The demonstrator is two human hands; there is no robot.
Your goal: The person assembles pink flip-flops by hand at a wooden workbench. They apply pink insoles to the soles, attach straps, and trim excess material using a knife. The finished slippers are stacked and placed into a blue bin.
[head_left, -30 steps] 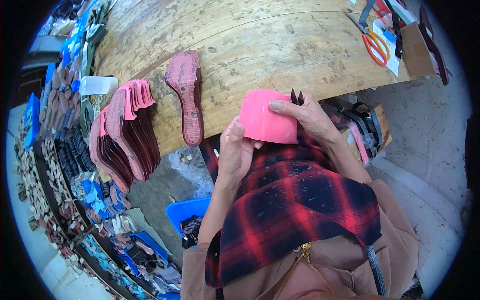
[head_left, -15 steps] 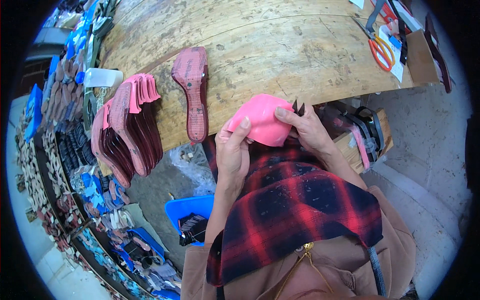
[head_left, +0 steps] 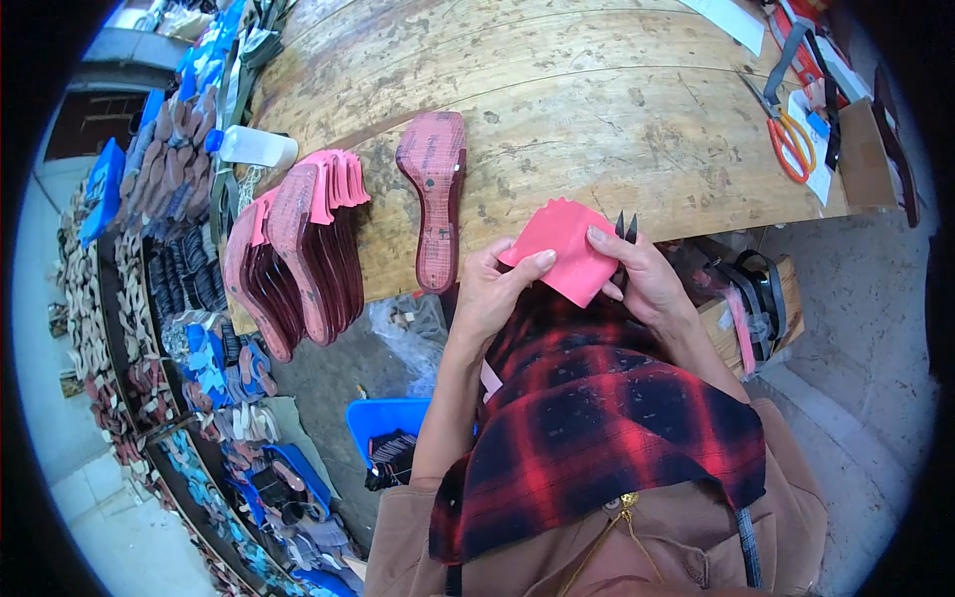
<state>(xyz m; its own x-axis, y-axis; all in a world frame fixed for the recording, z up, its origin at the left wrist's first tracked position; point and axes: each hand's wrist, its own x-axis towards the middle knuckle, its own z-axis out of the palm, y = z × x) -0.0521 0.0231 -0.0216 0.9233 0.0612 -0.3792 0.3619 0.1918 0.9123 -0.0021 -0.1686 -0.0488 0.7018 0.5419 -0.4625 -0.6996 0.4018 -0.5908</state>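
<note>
A pink sheet piece (head_left: 565,251), like a shoe upper with a notched far edge, is stretched flat between my two hands above my lap. My left hand (head_left: 494,289) pinches its left side between thumb and fingers. On its right side my right hand (head_left: 645,279) grips it, thumb on top. Two dark pointed blades (head_left: 626,227) stick up from behind that right hand; the rest of this tool is hidden. A single pinkish insole (head_left: 435,209) lies on the table beyond my left hand.
Left on the wooden table (head_left: 557,109) are several stacked insoles (head_left: 298,264) with pink pieces on them, and a white bottle (head_left: 257,147). Orange-handled scissors (head_left: 791,147) lie far right. A blue bin (head_left: 383,423) stands below; shoe-part racks (head_left: 139,328) line the left.
Between my hands the pink piece has gone from bulging and folded to flatter, with its notched edge now facing away from me. The whole view has shifted slightly.
</note>
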